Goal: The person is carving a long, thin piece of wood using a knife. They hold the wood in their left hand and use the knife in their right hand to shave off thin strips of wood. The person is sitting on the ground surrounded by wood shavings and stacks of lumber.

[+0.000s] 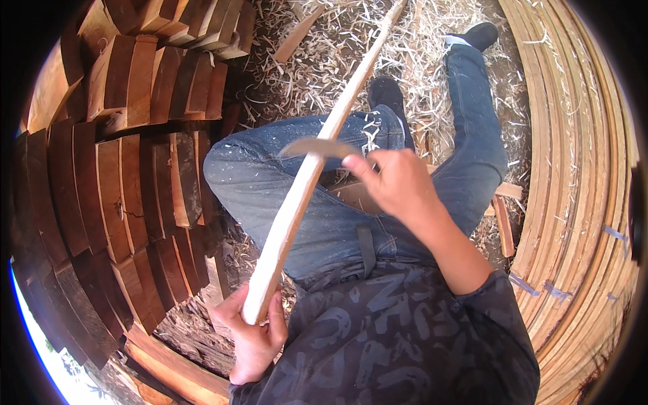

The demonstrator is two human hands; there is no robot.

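A long, pale wooden stick (295, 214) slants from near my waist up past my legs to the far edge of the view. My left hand (256, 331) is closed around its near end, thumb and fingers on opposite sides. In my right hand (399, 183) is a knife with a curved blade (316, 146); the fist hides its handle. The blade lies across the stick above my thigh, slightly blurred. Whether its edge is cutting into the wood I cannot tell.
Stacked wooden blocks (128, 202) rise on the left. Bundled long wooden strips (574, 175) curve along the right, with bits of tape on them. Curled shavings (317, 74) cover the ground around my shoes (480, 36). Loose wood pieces (503, 226) lie beside my right leg.
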